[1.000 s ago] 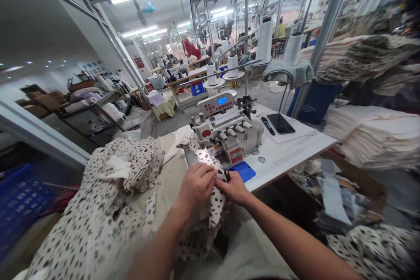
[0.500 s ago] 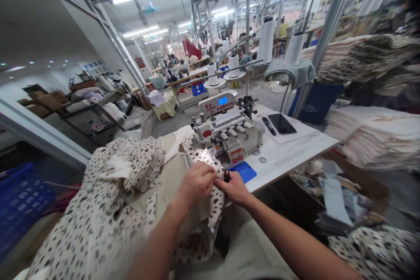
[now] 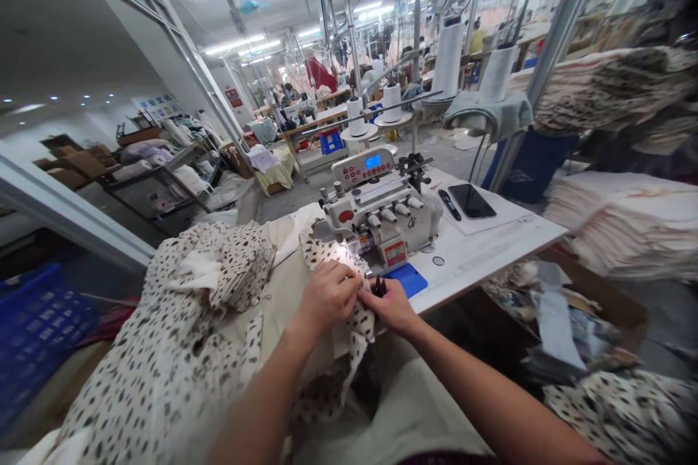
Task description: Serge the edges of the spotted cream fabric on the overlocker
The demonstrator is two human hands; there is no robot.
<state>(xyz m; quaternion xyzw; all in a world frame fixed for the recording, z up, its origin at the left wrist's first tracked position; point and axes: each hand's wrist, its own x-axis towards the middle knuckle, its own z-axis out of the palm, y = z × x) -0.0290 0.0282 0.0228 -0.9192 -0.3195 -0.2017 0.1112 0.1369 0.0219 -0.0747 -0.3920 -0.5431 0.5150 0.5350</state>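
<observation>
My left hand is closed, its fingers pinching the edge of a cream fabric piece with dark spots. Close beside it, my right hand grips the same fabric between thumb and fingers. A small black pointed tool, possibly thread snips, sticks up from the right hand; its lower part is hidden. Both hands are just in front of an overlock sewing machine, whose lamp lights the cloth near the presser foot. The fabric's loose end hangs below the hands over the table edge.
A heap of spotted fabric covers the left side. On the white table lie a phone, a marker and a blue pad. Thread cones stand behind. At right are a scrap box and stacked cloth.
Both hands keep their grip on the spotted fabric. They have shifted very slightly upward, and the hanging end of the cloth has swung and bunched up a little. The camera view has tilted slightly.
</observation>
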